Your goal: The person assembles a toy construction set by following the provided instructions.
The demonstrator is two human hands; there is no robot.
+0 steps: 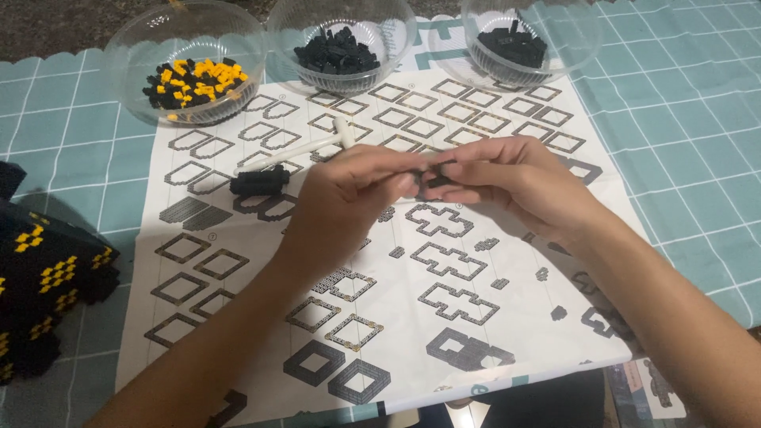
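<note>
My left hand point(349, 194) and my right hand point(515, 182) meet above the middle of a large white instruction sheet point(476, 333). Between their fingertips they pinch a small black block piece point(434, 176), mostly hidden by the fingers. A short black assembled block part point(259, 182) lies on the sheet just left of my left hand. A white T-shaped tool point(313, 147) rests on the sheet behind it.
Three clear plastic bowls stand at the far edge: one with black and yellow pieces point(186, 67), two with black pieces point(341, 43) point(519, 36). A black and yellow block build point(43, 277) sits at the left. A teal checked cloth point(697, 135) covers the table.
</note>
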